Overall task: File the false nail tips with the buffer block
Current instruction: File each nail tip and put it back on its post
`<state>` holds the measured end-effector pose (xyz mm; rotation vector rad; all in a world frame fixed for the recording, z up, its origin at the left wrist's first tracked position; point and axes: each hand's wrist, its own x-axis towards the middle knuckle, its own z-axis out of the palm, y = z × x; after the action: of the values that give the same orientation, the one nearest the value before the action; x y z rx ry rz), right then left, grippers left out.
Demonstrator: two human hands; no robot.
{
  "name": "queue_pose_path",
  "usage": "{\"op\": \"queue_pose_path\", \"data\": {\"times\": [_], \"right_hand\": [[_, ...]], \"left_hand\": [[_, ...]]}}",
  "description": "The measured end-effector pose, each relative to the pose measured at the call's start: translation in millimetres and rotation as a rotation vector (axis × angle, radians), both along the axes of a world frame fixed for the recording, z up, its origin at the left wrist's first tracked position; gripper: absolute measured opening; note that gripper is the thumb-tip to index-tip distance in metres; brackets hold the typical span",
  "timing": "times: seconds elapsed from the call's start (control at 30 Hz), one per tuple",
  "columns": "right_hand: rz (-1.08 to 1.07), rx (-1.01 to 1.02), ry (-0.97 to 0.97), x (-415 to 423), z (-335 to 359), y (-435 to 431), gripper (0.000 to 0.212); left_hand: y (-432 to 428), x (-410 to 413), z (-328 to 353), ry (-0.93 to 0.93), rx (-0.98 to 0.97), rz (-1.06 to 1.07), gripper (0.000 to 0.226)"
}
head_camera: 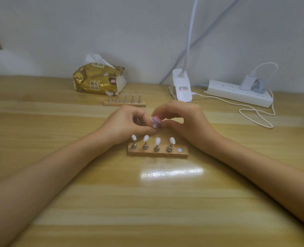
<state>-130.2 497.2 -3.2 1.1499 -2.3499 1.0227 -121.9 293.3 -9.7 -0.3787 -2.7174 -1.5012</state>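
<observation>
My right hand (pixel 185 122) pinches a small pink and purple buffer block (pixel 156 120) above the table. My left hand (pixel 125 124) pinches a small metal nail stand (pixel 154 126) with a false tip, held right under the block. Just in front of both hands lies a wooden holder (pixel 157 152) with several upright stands carrying white false nail tips (pixel 157 141). Its rightmost spot shows a bare round magnet (pixel 179 149).
A second wooden holder (pixel 124 103) with several nail stands sits farther back. Behind it lies a gold tissue pack (pixel 98 79). A white clip lamp base (pixel 181 86), a power strip (pixel 238 93) and a looping white cable (pixel 256 114) occupy the back right.
</observation>
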Motion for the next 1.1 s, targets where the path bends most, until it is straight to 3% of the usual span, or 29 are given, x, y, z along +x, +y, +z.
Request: {"op": "queue_pose_path", "data": {"times": [0.13, 0.27, 0.37, 0.47, 0.6, 0.7, 0.8, 0.93, 1.03, 1.1], "right_hand": [[0.051, 0.028, 0.118, 2.9, -2.3, -3.6, 0.013], [0.0, 0.008, 0.003, -0.6, -1.1, -0.7, 0.011], [0.045, 0.028, 0.11, 3.0, -3.9, -3.5, 0.009], [0.006, -0.002, 0.008, 0.1, -2.2, -1.4, 0.009], [0.056, 0.028, 0.106, 2.4, -4.1, -2.4, 0.011], [0.027, -0.018, -0.017, 1.0, -1.7, -0.8, 0.011], [0.059, 0.006, 0.081, 1.8, -3.1, -1.8, 0.011], [0.032, -0.042, -0.026, -0.5, -2.6, -0.4, 0.012], [0.06, -0.016, 0.071, 0.3, -4.4, -0.9, 0.01], [0.052, -0.042, 0.001, 0.7, -3.6, -1.1, 0.007]], "left_hand": [[0.3, -0.1, 0.4, 0.022, -0.026, -0.007, 0.012], [0.6, 0.5, 0.9, 0.006, -0.023, 0.008, 0.014], [0.6, 1.3, 1.2, 0.009, -0.033, -0.001, 0.021], [0.7, 0.2, 0.2, 0.008, -0.03, 0.01, 0.013], [1.4, 2.5, 2.1, 0.006, -0.029, 0.003, 0.029], [0.7, 0.4, 0.3, 0.008, -0.029, 0.011, 0.015], [1.7, 2.1, 1.3, 0.009, -0.039, 0.005, 0.025], [1.7, 0.7, 0.8, 0.008, -0.023, 0.017, 0.017], [1.6, 2.4, 1.7, 0.005, -0.029, 0.002, 0.025], [1.1, 1.9, 0.9, 0.005, -0.023, 0.018, 0.02]]}}
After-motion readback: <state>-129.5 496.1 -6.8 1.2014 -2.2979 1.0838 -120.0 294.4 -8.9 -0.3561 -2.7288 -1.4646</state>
